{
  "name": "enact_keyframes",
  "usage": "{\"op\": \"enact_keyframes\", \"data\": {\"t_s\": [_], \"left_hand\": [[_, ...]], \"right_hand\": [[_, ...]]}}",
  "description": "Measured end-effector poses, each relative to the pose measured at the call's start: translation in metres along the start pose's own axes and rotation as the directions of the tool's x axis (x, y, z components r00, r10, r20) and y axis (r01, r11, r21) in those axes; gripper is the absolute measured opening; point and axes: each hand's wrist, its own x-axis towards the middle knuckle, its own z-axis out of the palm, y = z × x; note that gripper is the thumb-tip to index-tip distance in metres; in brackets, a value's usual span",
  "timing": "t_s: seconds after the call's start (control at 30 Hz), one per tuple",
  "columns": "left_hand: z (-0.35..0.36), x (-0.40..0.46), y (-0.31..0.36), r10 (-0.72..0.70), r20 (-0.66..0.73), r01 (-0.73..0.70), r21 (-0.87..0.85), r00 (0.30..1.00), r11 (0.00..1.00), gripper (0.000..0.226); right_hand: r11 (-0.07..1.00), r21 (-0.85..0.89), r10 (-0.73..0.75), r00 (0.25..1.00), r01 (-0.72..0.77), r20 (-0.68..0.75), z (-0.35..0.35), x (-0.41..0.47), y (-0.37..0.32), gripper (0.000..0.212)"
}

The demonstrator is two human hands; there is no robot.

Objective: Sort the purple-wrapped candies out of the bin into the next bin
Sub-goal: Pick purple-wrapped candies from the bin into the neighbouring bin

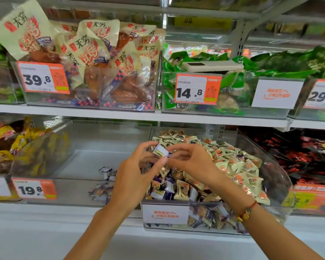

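While both hands meet above the clear plastic bin of mixed wrapped candies [270,166], the left hand [137,177] and the right hand [191,162] each pinch one small purple-and-white wrapped candy [160,151] between thumb and fingertips. Beside it, the clear plastic bin on the left [101,139] contains several purple-wrapped candies [106,172] near its front.

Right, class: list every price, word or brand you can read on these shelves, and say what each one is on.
"39.8": orange price tag, upper left bin.
"14.8": price tag, green-packet bin.
"29.8": tag, far right, cut off.
"19.8": tag, lower left bin.
"无穷": cream snack packets.
Small print, QR codes, white signs' orange writing: blurred.
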Motion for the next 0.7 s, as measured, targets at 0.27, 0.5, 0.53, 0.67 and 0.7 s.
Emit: {"op": "enact_keyframes", "data": {"t_s": [0.27,0.5,0.53,0.67,0.7], "left_hand": [[-0.019,0.008,-0.017,-0.226,-0.308,0.163,-0.219,0.924,0.962,0.005],[-0.038,0.010,-0.025,-0.266,-0.310,0.228,-0.156,0.913,0.961,0.010],[-0.039,0.010,-0.026,-0.263,-0.291,0.231,-0.141,0.920,0.963,0.009],[-0.037,0.006,-0.025,-0.244,-0.197,0.225,-0.111,0.950,0.968,0.011],[-0.036,0.006,-0.025,-0.239,-0.176,0.224,-0.099,0.955,0.969,0.010]], "right_hand": [[0.985,-0.169,-0.018,1.000,0.018,-0.002,0.018,0.044,0.011,0.019],[0.583,-0.805,0.036,0.986,0.110,0.161,0.036,0.055,0.035,0.036],[0.567,-0.812,-0.010,0.988,0.134,0.156,0.032,0.052,0.034,0.026],[0.544,-0.824,-0.028,0.984,0.161,0.174,0.007,0.035,0.030,0.016],[0.568,-0.808,-0.010,0.983,0.156,0.183,-0.001,0.031,0.029,0.017]]}}
